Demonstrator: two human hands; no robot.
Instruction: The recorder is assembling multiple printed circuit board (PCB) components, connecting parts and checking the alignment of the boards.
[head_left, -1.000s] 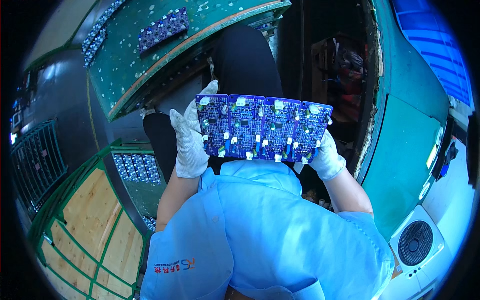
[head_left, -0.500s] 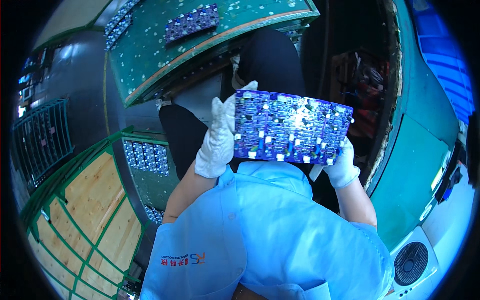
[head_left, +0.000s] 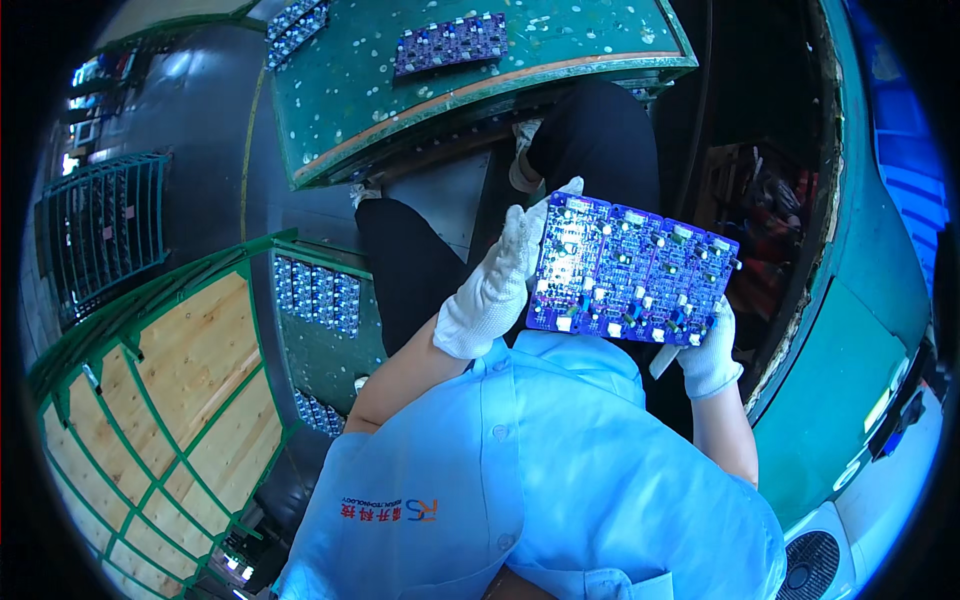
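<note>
- A purple rectangular circuit-board panel (head_left: 632,270), made up of four joined sections and crowded with small white, blue and green components, is held in front of the lap, its component face turned up toward the camera and its right end tilted lower.
- The left hand (head_left: 495,285), covered by a white knitted glove, is placed against the panel's left edge; it is largely open, with the fingers extended, and one fingertip is seen just above the upper left corner.
- The right hand (head_left: 712,348), gloved likewise, is closed around the panel's lower right corner; most of its fingers are hidden behind the board.
- A light-blue buttoned shirt (head_left: 640,470) and dark trousers (head_left: 600,135) are worn by the person.
- Beyond the knees, a second purple circuit board (head_left: 452,45) is laid on a green tabletop (head_left: 345,110) speckled with pale spots; more boards (head_left: 297,32) are grouped at its far left edge.
- To the left, a row of populated boards (head_left: 318,297) is set on a lower green surface (head_left: 325,358), near pale wooden panels (head_left: 190,325) framed by green metal bars.
- At the lower right, a white-cased fan with a dark round grille (head_left: 810,563) is partly seen.
</note>
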